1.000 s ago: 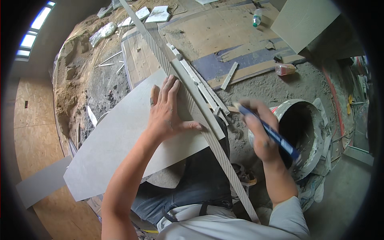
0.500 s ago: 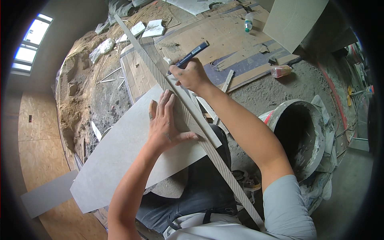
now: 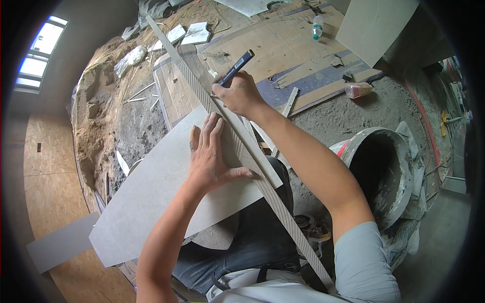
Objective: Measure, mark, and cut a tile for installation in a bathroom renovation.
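Observation:
A large pale grey tile (image 3: 146,194) lies over my knees, slanting across the left and middle. Along its right side runs a long, narrow ridged strip (image 3: 285,217), reaching from the far left to beside my right sleeve. My left hand (image 3: 208,159) is spread open, with fingers and thumb pressed on the strip and the tile. Beyond it, my right hand (image 3: 243,96) is closed round a dark blue marker pen (image 3: 239,65). The pen's lower end is at the strip's right edge; the tip is mostly hidden by the fingers.
A dirty bucket (image 3: 348,146) stands tipped at the right. Flattened cardboard (image 3: 247,48) covers the ground ahead, with a plastic bottle (image 3: 317,28) on it. A ridged panel (image 3: 374,33) leans at the far right. Sand (image 3: 93,116) is heaped left; a grey board (image 3: 60,242) sticks out lower left.
The marker pen has tilted, its upper end swinging left and slightly up. My right hand has barely shifted. My left hand stays pressed on the strip and tile.

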The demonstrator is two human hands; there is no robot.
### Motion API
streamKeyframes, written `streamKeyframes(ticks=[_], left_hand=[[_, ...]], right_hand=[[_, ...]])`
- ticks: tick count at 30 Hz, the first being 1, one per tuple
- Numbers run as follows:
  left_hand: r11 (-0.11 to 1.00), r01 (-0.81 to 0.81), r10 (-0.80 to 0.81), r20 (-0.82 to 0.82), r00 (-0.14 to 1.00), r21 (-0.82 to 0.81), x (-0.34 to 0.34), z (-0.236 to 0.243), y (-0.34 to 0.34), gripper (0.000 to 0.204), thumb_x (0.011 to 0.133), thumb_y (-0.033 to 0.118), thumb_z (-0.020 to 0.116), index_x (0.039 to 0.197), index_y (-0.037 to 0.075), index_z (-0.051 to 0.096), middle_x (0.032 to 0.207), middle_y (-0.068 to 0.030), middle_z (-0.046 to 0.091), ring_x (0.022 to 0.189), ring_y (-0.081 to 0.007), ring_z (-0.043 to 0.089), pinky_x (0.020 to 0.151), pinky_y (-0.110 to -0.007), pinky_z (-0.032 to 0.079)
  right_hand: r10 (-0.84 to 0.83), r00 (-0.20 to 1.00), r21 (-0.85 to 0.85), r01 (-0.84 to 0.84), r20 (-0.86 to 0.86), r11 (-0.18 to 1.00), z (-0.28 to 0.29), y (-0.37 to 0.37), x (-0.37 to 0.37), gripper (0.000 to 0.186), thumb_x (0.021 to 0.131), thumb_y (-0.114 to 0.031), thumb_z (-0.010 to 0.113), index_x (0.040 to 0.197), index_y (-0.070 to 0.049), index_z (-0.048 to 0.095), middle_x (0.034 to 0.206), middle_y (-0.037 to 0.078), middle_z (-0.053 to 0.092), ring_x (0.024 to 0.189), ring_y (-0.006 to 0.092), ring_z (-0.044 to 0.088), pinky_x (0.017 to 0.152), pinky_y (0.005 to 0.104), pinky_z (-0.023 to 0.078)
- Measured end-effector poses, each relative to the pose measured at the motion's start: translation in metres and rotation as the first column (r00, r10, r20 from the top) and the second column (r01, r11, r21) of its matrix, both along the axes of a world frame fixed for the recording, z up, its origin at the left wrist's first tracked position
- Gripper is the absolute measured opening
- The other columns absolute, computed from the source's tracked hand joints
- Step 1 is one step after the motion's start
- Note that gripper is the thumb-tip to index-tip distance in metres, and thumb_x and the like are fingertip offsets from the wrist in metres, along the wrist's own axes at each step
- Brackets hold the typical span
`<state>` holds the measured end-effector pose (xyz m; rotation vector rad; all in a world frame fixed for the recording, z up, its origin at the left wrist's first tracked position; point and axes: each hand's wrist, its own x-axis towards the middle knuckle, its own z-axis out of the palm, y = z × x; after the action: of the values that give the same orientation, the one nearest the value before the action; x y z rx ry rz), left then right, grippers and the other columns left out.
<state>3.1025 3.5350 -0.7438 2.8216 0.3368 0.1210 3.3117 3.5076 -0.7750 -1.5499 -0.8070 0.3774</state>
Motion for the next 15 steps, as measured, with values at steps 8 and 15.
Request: streamKeyframes(ticks=[8,15], left_hand=[[1.0,-0.002,0.002,-0.006,1.0,-0.018,0.0002,0.0014,0.0008,0.151,0.053,0.085,0.081,0.16,-0.006,0.025,0.167,-0.0269,0.027,0.16,-0.0407,0.017,0.129,-0.06,0.005],[1.0,-0.001,0.001,-0.006,1.0,-0.009,0.0008,0.0034,0.0008,0.15,0.054,0.085,0.081,0.16,-0.006,0.025,0.167,-0.0266,0.027,0.16,-0.04,0.017,0.129,-0.06,0.005]], right_hand=[[-0.051,0.996,0.018,0.05,0.07,0.999,-0.0044,0.0047,-0.0016,0.02,0.089,-0.019,0.073,0.093,0.001,0.076,0.078,0.014,0.075,0.073,0.0256,0.073,0.075,0.0377,0.057],[-0.083,0.995,0.076,0.079,0.047,0.994,-0.0048,0.0027,-0.003,0.019,0.089,-0.018,0.073,0.092,0.001,0.076,0.078,0.015,0.075,0.074,0.0259,0.074,0.074,0.0364,0.058]])
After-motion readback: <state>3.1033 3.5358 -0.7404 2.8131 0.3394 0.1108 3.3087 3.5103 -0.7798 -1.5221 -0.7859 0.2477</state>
